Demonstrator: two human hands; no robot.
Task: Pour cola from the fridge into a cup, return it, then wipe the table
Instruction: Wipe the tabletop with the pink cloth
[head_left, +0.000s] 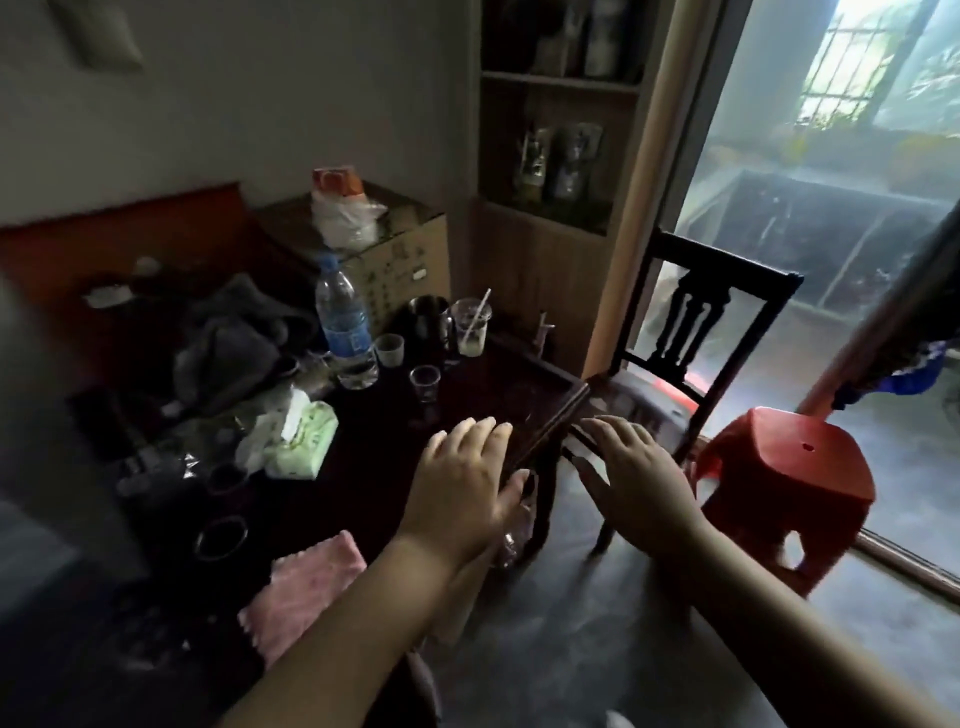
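home dining room | cluttered table (363, 457) | chair (696, 332) | shelf cabinet (545, 249)

The left forearm (332, 613) covers part of the pink cloth (301, 587) and the counter (374, 447) edge. The shelf (561, 156) jars are blurred, and the counter's dark left clutter cannot be made out.

Your left hand (460, 480) and right hand (636, 475) were extended forward, palms down, fingers spread, both empty.
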